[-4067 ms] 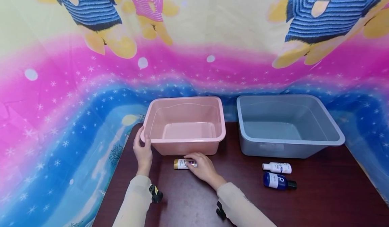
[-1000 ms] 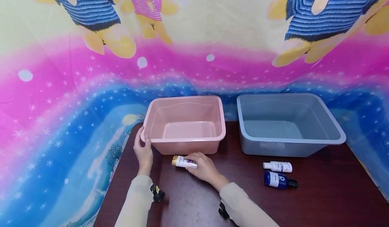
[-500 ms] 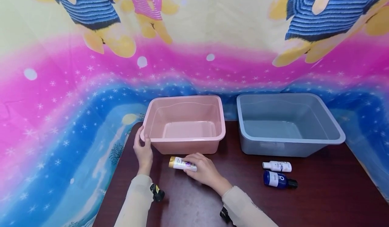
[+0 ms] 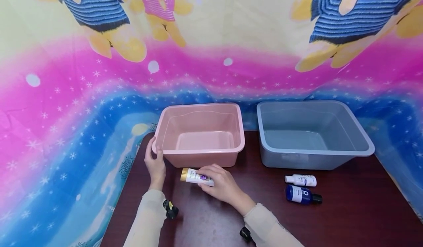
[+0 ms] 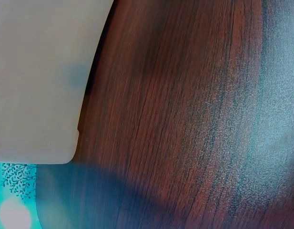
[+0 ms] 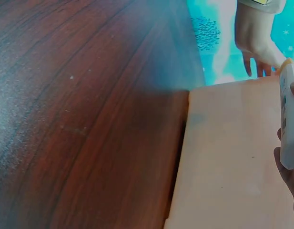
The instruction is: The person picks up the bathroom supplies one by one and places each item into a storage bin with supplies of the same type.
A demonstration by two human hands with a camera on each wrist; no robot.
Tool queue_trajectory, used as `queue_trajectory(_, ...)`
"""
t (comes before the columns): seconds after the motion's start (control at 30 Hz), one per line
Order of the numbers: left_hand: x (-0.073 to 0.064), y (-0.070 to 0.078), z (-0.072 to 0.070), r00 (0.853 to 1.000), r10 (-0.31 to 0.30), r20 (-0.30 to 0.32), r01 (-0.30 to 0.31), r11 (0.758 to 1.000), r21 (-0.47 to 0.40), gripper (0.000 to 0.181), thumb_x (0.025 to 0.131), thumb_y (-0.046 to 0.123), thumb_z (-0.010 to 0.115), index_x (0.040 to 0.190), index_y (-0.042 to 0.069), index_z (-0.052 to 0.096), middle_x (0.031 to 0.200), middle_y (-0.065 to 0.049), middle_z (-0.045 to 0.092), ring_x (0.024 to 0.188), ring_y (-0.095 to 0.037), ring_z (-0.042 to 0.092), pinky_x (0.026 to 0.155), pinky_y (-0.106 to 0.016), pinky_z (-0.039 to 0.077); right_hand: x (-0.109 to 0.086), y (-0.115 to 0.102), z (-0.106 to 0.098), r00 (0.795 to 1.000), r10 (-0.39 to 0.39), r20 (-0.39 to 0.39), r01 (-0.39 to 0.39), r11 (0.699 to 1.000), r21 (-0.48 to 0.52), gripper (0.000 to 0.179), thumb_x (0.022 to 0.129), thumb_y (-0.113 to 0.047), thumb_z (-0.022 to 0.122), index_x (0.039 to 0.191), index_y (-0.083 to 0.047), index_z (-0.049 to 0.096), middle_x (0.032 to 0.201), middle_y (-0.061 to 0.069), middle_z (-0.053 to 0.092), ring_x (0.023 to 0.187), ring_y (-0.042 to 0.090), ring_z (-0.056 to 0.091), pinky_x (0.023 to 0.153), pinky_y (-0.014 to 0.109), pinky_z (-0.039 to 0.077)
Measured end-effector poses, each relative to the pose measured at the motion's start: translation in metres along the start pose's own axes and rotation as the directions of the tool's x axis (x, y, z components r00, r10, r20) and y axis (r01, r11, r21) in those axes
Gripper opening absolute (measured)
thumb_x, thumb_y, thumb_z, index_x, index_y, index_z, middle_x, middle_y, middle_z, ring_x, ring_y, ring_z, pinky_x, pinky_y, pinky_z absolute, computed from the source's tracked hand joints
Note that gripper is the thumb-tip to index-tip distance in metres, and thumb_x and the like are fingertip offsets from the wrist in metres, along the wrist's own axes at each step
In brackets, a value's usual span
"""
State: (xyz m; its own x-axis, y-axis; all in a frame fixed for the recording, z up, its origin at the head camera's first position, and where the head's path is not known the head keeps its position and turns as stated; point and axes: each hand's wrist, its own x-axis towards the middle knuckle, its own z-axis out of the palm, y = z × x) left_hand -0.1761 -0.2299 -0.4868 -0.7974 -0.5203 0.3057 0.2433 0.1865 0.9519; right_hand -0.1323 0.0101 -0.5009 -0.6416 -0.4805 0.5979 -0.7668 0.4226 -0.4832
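Shifted leftward, the white, gold-capped, purple-marked bottle (image 4: 193, 176) is pinched by the right grip (image 4: 223, 184), left grip (image 4: 155, 168) clasping the pink tub (image 4: 202, 159).

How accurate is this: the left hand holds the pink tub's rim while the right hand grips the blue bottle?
Not quite: the head view shows the right hand gripping the gold-capped white bottle; the blue bottle lies on the table. The left hand does hold the pink tub's rim.

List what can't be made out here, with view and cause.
Part of the gold-capped bottle, head view: behind the right hand's fingers.
Most of that hand, right wrist view: cut off by right edge.
Small print on white-capped bottle and blue bottle, head view: too small.
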Motion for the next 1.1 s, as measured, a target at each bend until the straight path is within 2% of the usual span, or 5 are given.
queue_trajectory(0.3, 0.0, 0.001, 0.001, 1.0, -0.005, -0.015, 0.006, 1.0, 0.005, 0.041, 0.091, 0.012, 0.054, 0.132, 0.012, 0.053, 0.135, -0.004, 0.05, 0.122, -0.02, 0.043, 0.1, -0.038, 0.036, 0.005, -0.006, -0.012, 1.0, 0.008, -0.005, -0.007, 1.0, 0.008, 0.037, 0.077, -0.026, 0.074, 0.112, -0.018, 0.066, 0.109, -0.008, 0.062, 0.097, 0.005, 0.054, 0.077, 0.022, 0.048)
queue_trajectory(0.53, 0.007, -0.025, 0.0, 0.999, 0.008, -0.036, -0.008, 1.0, -0.001, 0.039, 0.091, 0.015, 0.055, 0.13, 0.021, 0.055, 0.134, 0.001, 0.051, 0.122, -0.016, 0.043, 0.1, -0.036, 0.035, 0.009, -0.011, -0.018, 1.0, 0.001, -0.012, -0.001, 1.0, 0.021, 0.036, 0.077, -0.025, 0.074, 0.112, -0.018, 0.066, 0.109, -0.009, 0.062, 0.097, 0.005, 0.053, 0.078, 0.021, 0.047)
queue_trajectory(0.7, 0.008, -0.03, 0.001, 0.999, 0.024, -0.045, -0.023, 0.999, 0.025, 0.038, 0.092, 0.02, 0.055, 0.129, 0.028, 0.056, 0.132, 0.007, 0.052, 0.121, -0.011, 0.044, 0.101, -0.033, 0.035, 0.012, -0.014, -0.023, 1.0, 0.0, -0.01, 0.0, 1.0, 0.017, 0.036, 0.077, -0.025, 0.074, 0.112, -0.019, 0.066, 0.11, -0.01, 0.062, 0.098, 0.004, 0.052, 0.079, 0.02, 0.047)
queue_trajectory(0.87, 0.007, -0.025, -0.001, 1.0, 0.009, -0.024, -0.008, 1.0, 0.023, 0.038, 0.092, 0.021, 0.055, 0.13, 0.026, 0.055, 0.133, 0.006, 0.051, 0.121, -0.013, 0.044, 0.102, -0.037, 0.035, 0.018, -0.017, -0.029, 0.999, -0.032, -0.043, 0.034, 0.999, 0.031, 0.037, 0.077, -0.024, 0.074, 0.112, -0.017, 0.066, 0.111, -0.008, 0.062, 0.099, 0.006, 0.053, 0.079, 0.02, 0.046)
queue_trajectory(1.1, 0.001, -0.004, 0.0, 1.0, 0.018, -0.019, -0.018, 1.0, -0.004, 0.04, 0.091, 0.012, 0.054, 0.131, 0.012, 0.054, 0.134, -0.008, 0.051, 0.119, -0.024, 0.046, 0.096, -0.035, 0.039, 0.024, -0.021, -0.037, 0.996, -0.058, -0.074, 0.06, 0.998, 0.033, 0.038, 0.076, -0.024, 0.075, 0.112, -0.017, 0.066, 0.111, -0.008, 0.062, 0.099, 0.006, 0.053, 0.08, 0.019, 0.045)
